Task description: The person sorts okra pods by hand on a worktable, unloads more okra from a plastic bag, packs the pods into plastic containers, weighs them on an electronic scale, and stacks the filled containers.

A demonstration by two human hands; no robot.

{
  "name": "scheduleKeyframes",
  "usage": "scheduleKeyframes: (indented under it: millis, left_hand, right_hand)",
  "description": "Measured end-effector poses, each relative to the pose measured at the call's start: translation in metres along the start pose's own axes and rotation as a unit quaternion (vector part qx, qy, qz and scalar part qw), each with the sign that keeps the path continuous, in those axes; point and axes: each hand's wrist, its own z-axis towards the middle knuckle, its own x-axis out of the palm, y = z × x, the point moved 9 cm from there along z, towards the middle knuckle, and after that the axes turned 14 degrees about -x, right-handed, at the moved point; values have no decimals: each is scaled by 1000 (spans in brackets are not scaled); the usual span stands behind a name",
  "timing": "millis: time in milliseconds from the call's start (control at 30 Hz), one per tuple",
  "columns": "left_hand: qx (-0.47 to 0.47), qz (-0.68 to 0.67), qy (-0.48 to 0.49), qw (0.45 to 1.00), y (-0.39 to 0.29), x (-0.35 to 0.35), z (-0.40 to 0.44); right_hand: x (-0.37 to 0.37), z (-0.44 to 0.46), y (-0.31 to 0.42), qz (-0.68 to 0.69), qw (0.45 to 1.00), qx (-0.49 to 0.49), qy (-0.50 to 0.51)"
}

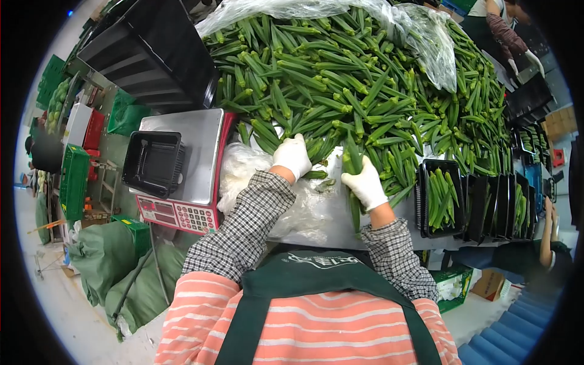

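Along the near edge of the upper-centre heap of slender green okra pods, the white-gloved left hand curls, its hold unclear; the white-gloved right hand clasps several, best gripped lightly against bruising.

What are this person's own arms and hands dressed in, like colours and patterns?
The left hand and right hand each wear a close-fitting, plain white glove. Loose, black-and-white checked cloth sleeve covers hide both forearms, with some bare wrist showing between glove and cover. Above them come coral-coloured cloth shirt sleeves with white stripes.
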Motion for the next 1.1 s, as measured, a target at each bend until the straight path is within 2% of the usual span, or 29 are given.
scheduleKeyframes:
  millis: [67, 100, 200, 300, 333, 367, 467, 567, 667, 700, 800, 833, 933, 1000, 1100]
  left_hand:
    - [1, 30, -29, 999, -8, 2, -7]
    - [10, 19, -37, 999, -10, 0, -6]
    - [12, -19, 34, 999, -1, -7, 1]
    - [11, -230, 109, 967, 10, -21, 2]
    - [19, -324, 132, 937, 9, -33, -7]
    - [40, -475, 240, 846, 4, -23, -6]
    - [40, -551, 334, 764, 16, -24, -10]
    - [81, -633, 355, 683, 14, -43, -27]
    - [139, -706, 331, 610, 11, -59, -33]
    - [154, -710, 338, 599, 9, -64, -36]
    - [199, -768, 378, 477, 11, -78, -42]
    - [187, -786, 359, 467, 18, -80, -42]
    - [242, -798, 311, 456, 35, -121, -62]
    - [256, -793, 274, 480, 65, -146, -70]
    - [222, -755, 157, 597, 145, -200, -91]
  right_hand:
    - [-8, -7, -6, 154, 986, 67, -23]
    - [-9, -6, -13, 233, 971, 56, -15]
    - [-12, -11, -7, 417, 902, 112, -8]
    - [-16, -11, 8, 477, 872, 112, -4]
    - [-18, -11, 7, 482, 870, 103, -6]
    - [-19, -10, 7, 488, 867, 95, -5]
    - [-15, -8, 16, 497, 864, 81, 16]
    - [-11, 1, 24, 498, 863, 79, 29]
    - [-4, 17, 38, 510, 857, 67, 42]
    - [-2, 22, 44, 515, 854, 60, 49]
    - [4, 36, 61, 516, 853, 28, 70]
    - [7, 38, 65, 512, 855, 29, 77]
    - [22, 44, 81, 495, 862, 29, 106]
    - [34, 47, 88, 480, 868, 24, 122]
    - [53, 53, 93, 461, 875, 31, 142]
